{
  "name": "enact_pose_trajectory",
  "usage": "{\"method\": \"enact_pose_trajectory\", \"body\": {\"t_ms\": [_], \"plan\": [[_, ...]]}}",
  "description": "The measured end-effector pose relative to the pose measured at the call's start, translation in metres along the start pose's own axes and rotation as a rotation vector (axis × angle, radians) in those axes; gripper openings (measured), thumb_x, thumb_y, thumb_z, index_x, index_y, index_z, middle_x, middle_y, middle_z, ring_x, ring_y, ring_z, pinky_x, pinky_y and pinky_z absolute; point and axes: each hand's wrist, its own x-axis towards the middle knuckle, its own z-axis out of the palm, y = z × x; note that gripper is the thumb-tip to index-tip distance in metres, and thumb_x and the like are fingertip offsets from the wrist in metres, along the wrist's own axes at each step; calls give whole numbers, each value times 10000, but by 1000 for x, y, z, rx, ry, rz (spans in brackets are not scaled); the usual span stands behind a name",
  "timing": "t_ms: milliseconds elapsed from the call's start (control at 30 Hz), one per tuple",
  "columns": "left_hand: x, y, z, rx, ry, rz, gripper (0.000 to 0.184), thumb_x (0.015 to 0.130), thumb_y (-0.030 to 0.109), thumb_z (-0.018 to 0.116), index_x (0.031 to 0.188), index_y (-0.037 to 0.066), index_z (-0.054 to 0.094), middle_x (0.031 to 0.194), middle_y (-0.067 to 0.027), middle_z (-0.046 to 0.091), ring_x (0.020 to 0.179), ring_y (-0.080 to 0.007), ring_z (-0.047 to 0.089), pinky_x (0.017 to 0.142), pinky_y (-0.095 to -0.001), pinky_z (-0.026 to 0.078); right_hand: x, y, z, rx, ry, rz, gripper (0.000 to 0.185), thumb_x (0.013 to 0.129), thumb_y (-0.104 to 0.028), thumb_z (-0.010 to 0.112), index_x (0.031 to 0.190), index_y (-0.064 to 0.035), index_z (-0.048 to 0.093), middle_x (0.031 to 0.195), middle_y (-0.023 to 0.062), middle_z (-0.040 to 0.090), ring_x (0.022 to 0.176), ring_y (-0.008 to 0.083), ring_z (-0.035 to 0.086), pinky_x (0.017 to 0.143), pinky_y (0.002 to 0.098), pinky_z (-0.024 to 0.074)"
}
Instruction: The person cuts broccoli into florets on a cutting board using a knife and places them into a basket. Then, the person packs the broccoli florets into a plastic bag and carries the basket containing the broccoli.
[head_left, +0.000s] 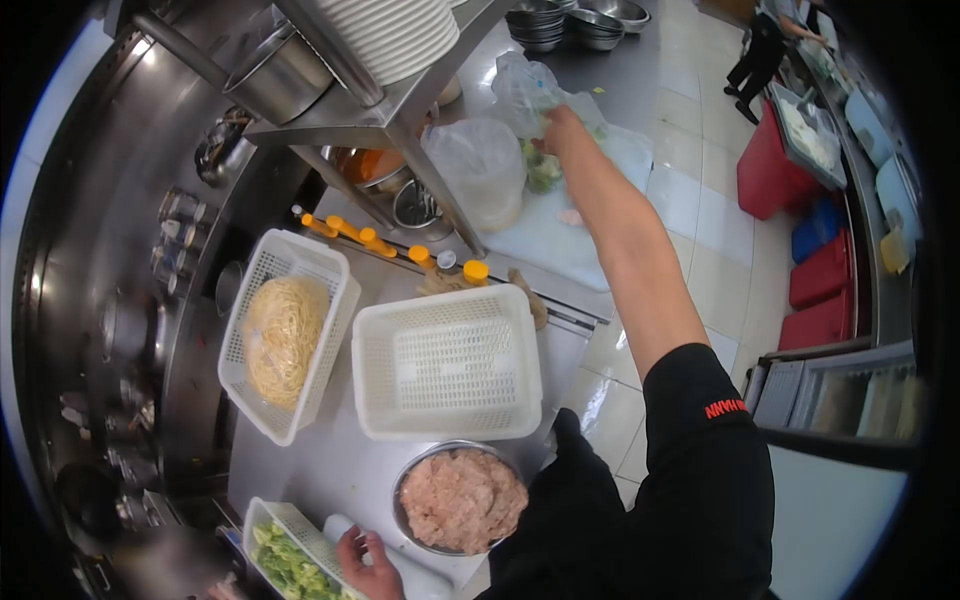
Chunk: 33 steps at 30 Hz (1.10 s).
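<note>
My right hand (562, 133) reaches out to the far end of the counter, its fingers closed on a clear plastic bag (524, 95). Green vegetable pieces (543, 170) lie under and beside it on a pale cutting board (560, 232). Just left of that stands a larger translucent plastic bag (478, 170). Down at the bottom edge, my left hand (370, 566) has its fingers apart and holds nothing visible. It is beside a white basket of chopped greens (292, 562) and over a white board (418, 578).
On the steel counter are a bowl of minced meat (463, 500), a white plastic basket (447, 365) and another basket holding bagged noodles (286, 340). Yellow-capped bottles (372, 240) line up behind. A shelf post (435, 185) rises near my reach. Another person (765, 50) stands far right.
</note>
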Motion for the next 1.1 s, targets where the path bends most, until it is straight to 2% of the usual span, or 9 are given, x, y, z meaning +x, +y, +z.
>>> {"method": "enact_pose_trajectory", "body": {"t_ms": [67,167,267,367,500,700,900,1000,1100], "plan": [[2,6,2,66,57,-21,268,911,131,675,1144,2,669,1031,-126,687,877,-211,634,780,-322,510,75,5,-30,272,-148,123,412,998,-299,411,1375,-151,486,1497,86,388,1341,349,409,1061,607,341],[8,16,8,128,111,-62,272,920,184,667,1127,8,686,983,-146,698,846,-233,641,751,-335,516,59,-12,-48,301,149,49,708,842,-453,658,1428,-122,438,1438,158,451,1324,343,444,997,612,406],[14,25,18,143,142,-84,278,924,209,663,1126,19,687,992,-157,698,857,-248,648,754,-355,526,-80,-53,-14,457,212,55,837,881,-631,512,1510,-117,306,1531,136,334,1407,427,305,1106,619,296],[9,35,21,124,119,-122,302,914,191,666,1142,-7,657,1004,-150,686,874,-235,643,771,-352,520,-92,-69,2,517,332,358,1054,758,-726,604,1540,-118,242,1576,131,262,1410,470,268,1078,632,331],[5,24,39,-62,113,-200,255,914,143,662,999,-97,666,813,-114,675,749,-175,623,706,-300,504,-65,-63,28,193,249,263,765,858,-561,595,1426,-75,433,1444,141,469,1322,391,442,1019,635,410],[-5,15,34,-58,98,-186,263,942,163,640,959,-98,664,766,-103,665,715,-150,613,693,-281,499,150,-36,-42,469,-14,158,392,905,-225,531,1265,-80,586,1281,113,607,1145,288,604,936,465,500],[2,30,25,-79,88,-179,257,943,168,638,950,-87,666,737,-86,659,705,-135,607,684,-272,492,55,-147,-5,200,-228,-65,362,939,-265,428,1141,-55,644,1121,126,666,987,307,656,796,488,546],[10,46,22,-14,82,-47,230,945,153,629,948,-75,663,772,-89,669,722,-141,619,696,-282,502,-71,-171,14,282,-489,-104,373,936,-270,394,1120,-58,639,1027,130,667,878,306,651,727,492,548],[28,51,32,-105,62,41,216,945,141,631,958,-73,657,825,-100,669,767,-154,626,718,-290,509,-111,-189,13,163,-566,-325,366,935,-279,424,1118,-35,626,989,126,659,831,298,641,702,480,544]]}}
